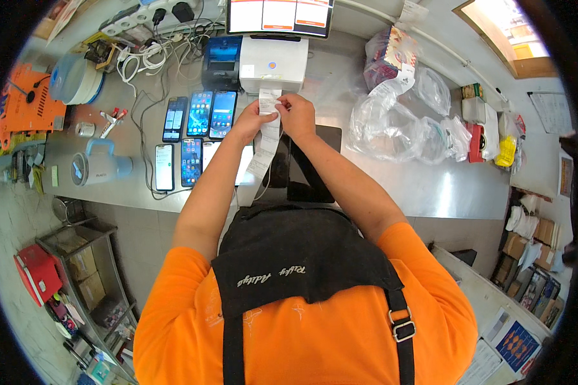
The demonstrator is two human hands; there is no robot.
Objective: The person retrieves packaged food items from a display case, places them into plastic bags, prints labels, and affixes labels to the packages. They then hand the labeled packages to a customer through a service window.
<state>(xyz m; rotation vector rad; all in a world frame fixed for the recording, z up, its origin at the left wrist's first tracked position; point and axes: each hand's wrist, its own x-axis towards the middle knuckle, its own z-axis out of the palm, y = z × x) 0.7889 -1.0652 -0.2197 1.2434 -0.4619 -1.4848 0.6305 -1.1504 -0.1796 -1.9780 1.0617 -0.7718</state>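
Observation:
A long white strip of printed receipt paper [264,158] hangs down in front of the white receipt printer [273,61], its top end close to the printer's front. My left hand [252,120] pinches the strip from its left side. From the right, my right hand [297,117] grips the same paper with bent fingers, close to the left thumb. The lower part of the strip trails toward me, over the table's near part. Several smartphones [200,113] lie in two rows left of my hands. Below my right wrist sits a black tablet-like slab [311,172].
A black printer [221,61] stands beside the white one, under a screen [279,14]. Clear plastic bags [385,128] fill the steel table's [456,186] right part. Cables [149,59], a clear jug [99,168] and a round plastic tub [77,78] occupy the left.

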